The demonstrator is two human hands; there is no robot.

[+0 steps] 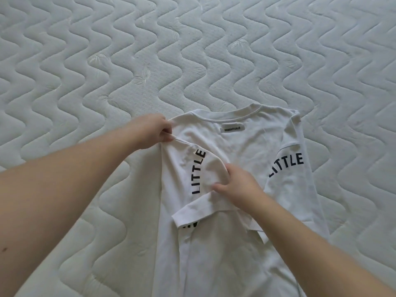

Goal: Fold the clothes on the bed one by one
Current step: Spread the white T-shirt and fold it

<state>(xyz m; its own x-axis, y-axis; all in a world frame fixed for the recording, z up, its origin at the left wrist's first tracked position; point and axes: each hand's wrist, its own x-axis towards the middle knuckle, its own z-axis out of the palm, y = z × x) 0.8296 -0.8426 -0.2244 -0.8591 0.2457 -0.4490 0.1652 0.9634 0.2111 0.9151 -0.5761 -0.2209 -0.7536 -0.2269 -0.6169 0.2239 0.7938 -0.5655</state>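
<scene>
A white T-shirt (246,146) with black "LITTLE" lettering lies on the bed, collar toward the far side, a small grey label below the collar. Both long sides are folded inward over the middle. My left hand (150,130) pinches the shirt's left shoulder edge near the collar. My right hand (233,185) grips the folded-in left sleeve near the shirt's middle. The sleeve's cuff (192,213) sticks out below that hand. The shirt's lower part runs out of view at the bottom.
The quilted white mattress (192,50) with a wavy stitched pattern fills the whole view around the shirt. No other clothes show in this view.
</scene>
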